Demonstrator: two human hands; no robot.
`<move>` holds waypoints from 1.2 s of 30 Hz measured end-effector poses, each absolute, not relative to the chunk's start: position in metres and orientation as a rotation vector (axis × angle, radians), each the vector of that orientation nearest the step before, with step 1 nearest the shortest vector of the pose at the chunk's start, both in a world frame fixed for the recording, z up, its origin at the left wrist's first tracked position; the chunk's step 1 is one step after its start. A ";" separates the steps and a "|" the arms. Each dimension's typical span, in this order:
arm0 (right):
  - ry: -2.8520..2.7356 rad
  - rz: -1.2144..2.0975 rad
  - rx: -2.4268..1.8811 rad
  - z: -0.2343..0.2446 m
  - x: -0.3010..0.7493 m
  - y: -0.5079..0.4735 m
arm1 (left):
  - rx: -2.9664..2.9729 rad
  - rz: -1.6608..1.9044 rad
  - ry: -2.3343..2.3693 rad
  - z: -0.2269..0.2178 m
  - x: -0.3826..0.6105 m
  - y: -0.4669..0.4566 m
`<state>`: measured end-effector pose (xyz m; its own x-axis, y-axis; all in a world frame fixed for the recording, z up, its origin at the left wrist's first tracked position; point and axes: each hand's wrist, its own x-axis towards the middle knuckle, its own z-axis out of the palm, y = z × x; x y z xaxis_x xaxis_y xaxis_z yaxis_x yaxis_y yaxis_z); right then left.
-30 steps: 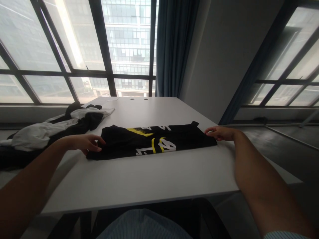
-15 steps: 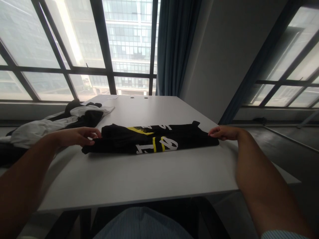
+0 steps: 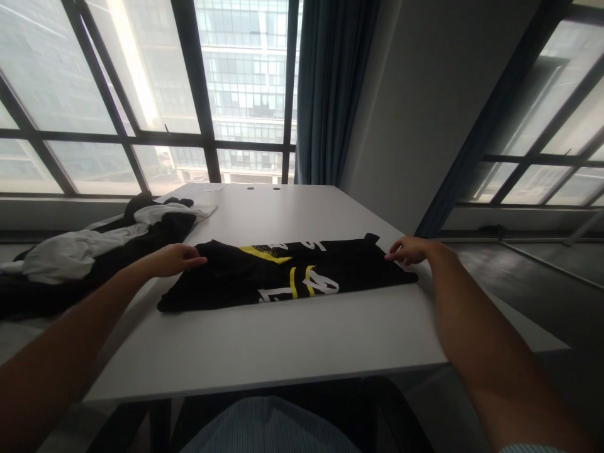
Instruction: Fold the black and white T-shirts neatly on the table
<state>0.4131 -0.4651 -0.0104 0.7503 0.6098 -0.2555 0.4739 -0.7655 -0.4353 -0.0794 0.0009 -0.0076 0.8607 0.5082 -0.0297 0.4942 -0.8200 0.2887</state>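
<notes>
A black T-shirt (image 3: 264,277) with white and yellow lettering lies folded into a long strip on the white table (image 3: 264,340). My left hand (image 3: 174,259) rests at its far left end, fingers curled and pinching the fabric edge. At the far right end my right hand (image 3: 408,250) pinches the other edge with its fingers closed on the cloth. Both forearms reach in from the bottom corners.
A heap of black and white clothes (image 3: 94,245) lies at the table's left side. A sheet of paper (image 3: 205,187) sits at the far edge near the windows. A dark curtain (image 3: 330,88) hangs behind. The table's right edge drops to the floor.
Both hands have shifted from the near edge of the shirt toward its far edge; the shirt lies flatter and slightly spread toward me.
</notes>
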 end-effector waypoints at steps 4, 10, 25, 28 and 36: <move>-0.912 0.106 -2.803 -0.018 0.407 -0.429 | 2.988 0.487 0.734 -0.033 -0.058 0.008; -1.280 -0.188 -2.758 -0.032 0.406 -0.411 | 3.086 0.480 0.445 -0.046 -0.051 0.012; -1.223 -0.389 -2.701 -0.031 0.404 -0.418 | 2.648 0.634 0.044 -0.030 -0.061 0.007; -1.180 -0.364 -2.706 -0.030 0.407 -0.423 | 2.613 0.593 0.085 -0.029 -0.063 0.006; -1.010 0.029 -2.861 -0.030 0.414 -0.430 | 2.664 0.398 0.191 -0.035 -0.067 0.014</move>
